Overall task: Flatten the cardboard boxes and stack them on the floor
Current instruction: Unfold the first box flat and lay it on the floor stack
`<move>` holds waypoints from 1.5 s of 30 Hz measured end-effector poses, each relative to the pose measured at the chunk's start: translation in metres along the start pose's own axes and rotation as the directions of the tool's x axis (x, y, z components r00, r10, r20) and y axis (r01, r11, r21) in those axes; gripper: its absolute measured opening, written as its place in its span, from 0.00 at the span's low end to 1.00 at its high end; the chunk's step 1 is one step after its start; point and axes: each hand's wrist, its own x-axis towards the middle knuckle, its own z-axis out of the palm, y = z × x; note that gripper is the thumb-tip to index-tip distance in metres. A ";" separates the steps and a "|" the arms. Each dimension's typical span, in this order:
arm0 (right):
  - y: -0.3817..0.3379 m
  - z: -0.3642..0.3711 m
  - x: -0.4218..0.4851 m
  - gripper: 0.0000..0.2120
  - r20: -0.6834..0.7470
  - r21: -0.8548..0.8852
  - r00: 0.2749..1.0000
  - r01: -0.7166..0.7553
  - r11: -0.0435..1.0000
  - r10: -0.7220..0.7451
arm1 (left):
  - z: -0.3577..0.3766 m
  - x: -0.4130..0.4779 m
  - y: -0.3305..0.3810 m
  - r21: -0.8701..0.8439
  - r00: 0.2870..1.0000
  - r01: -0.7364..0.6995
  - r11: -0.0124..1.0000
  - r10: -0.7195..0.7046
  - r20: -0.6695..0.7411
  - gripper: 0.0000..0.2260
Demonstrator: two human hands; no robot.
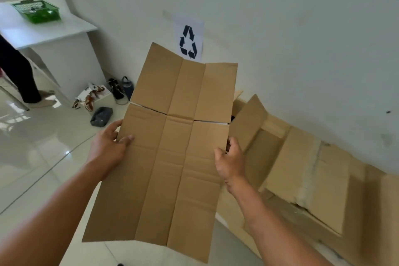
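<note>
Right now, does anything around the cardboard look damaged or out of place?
The held box looks sound, only creased. In the floor pile to the right, one flap sticks up askew, and the top sheet has a ragged lower edge.

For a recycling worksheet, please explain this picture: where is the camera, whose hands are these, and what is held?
No machine here: a person wears one camera on the head, looking forward and down. Their own left hand and right hand each grip a side edge of a flattened box, held above the floor. To the right, more cardboard lies in a pile by the wall, where a recycling sign hangs. Far left, a table carries a green basket; shoes lie near it.
</note>
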 end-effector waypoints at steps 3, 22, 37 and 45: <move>-0.006 0.065 0.012 0.13 -0.006 0.018 1.000 -0.007 1.000 0.007 | -0.039 0.057 -0.013 -0.011 0.999 -0.018 1.000 0.018 0.043 0.20; 0.073 0.365 0.177 0.24 -0.109 0.055 0.866 -0.485 0.873 0.488 | -0.049 0.420 -0.134 0.382 0.865 0.068 0.922 -0.245 0.437 0.25; 0.344 0.450 0.309 0.24 -0.375 0.202 0.490 -0.785 0.585 0.787 | 0.163 0.590 -0.370 0.530 0.658 0.019 0.848 -0.410 0.632 0.24; 0.506 0.484 0.387 0.23 -0.430 0.279 0.489 -0.728 0.627 0.759 | 0.288 0.671 -0.513 0.456 0.621 -0.082 0.886 -0.313 0.719 0.22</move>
